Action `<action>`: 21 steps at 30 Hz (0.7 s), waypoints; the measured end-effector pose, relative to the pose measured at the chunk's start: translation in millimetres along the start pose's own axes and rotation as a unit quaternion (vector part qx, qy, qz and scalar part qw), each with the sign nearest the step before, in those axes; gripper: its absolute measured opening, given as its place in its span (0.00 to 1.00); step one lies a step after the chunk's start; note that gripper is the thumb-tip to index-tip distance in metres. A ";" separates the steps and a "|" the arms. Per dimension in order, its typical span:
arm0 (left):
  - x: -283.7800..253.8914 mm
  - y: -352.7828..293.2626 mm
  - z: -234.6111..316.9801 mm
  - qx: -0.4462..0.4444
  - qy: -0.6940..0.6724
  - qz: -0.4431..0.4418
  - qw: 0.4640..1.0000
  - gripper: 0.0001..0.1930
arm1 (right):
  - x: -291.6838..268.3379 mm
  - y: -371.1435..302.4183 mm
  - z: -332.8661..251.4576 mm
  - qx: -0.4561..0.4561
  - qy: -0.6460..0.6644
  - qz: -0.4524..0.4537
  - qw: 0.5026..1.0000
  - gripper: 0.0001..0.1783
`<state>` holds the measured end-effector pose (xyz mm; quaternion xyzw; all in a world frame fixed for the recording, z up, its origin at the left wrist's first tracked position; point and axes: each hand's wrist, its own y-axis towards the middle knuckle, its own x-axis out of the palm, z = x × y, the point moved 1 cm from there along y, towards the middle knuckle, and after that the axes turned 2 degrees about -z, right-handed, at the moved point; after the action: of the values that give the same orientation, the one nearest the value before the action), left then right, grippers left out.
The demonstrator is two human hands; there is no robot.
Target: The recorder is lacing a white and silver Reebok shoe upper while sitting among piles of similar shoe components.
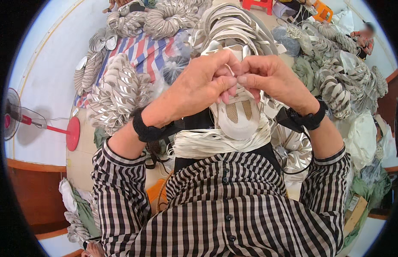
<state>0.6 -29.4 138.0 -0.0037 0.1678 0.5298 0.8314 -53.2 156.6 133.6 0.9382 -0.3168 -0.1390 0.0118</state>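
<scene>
In front of my chest, my left hand [214, 79] and my right hand [271, 79] meet with thumbs and forefingers pinched together. A thin white lace [231, 73] shows between their fingertips; most of it is hidden by the fingers. Just below them, on my lap, lies a pale shoe upper [238, 124] with beige mesh windows and its rounded toe toward me. A bundle of flat white laces [220, 141] stretches across my lap under that toe. Beyond my hands, a thick stack of similar uppers [233, 25] fans out.
Ringed bundles of uppers [119, 92] lie at left, near a striped sheet [141, 53]. More bundles [336, 90] and white plastic bags [362, 137] crowd the right. A red-based fan [73, 133] stands at far left. Another person [364, 40] sits at far right.
</scene>
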 end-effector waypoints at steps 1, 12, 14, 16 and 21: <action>-0.8 -0.7 1.4 0.002 0.000 0.001 1.000 0.05 | 0.5 0.3 0.3 0.000 -0.003 -0.001 1.000 0.07; -20.9 17.0 -19.6 -0.035 0.025 0.017 0.999 0.06 | -4.4 -1.3 3.6 0.072 -0.043 0.055 0.995 0.08; -26.3 24.3 -30.6 -0.006 0.087 0.049 0.995 0.06 | -9.1 -0.2 9.8 0.037 -0.081 0.064 0.994 0.07; -33.4 32.9 -40.1 0.021 0.148 0.082 0.985 0.06 | -10.8 0.7 15.6 0.004 -0.118 0.072 0.990 0.07; -48.6 52.2 -62.9 0.023 0.263 0.130 0.956 0.11 | -4.0 2.2 23.8 -0.119 -0.423 0.172 0.882 0.02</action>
<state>-81.3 -60.8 101.4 -0.1020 0.3911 0.6096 0.6819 -64.0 158.8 112.0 0.7126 -0.4293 -0.5547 0.0117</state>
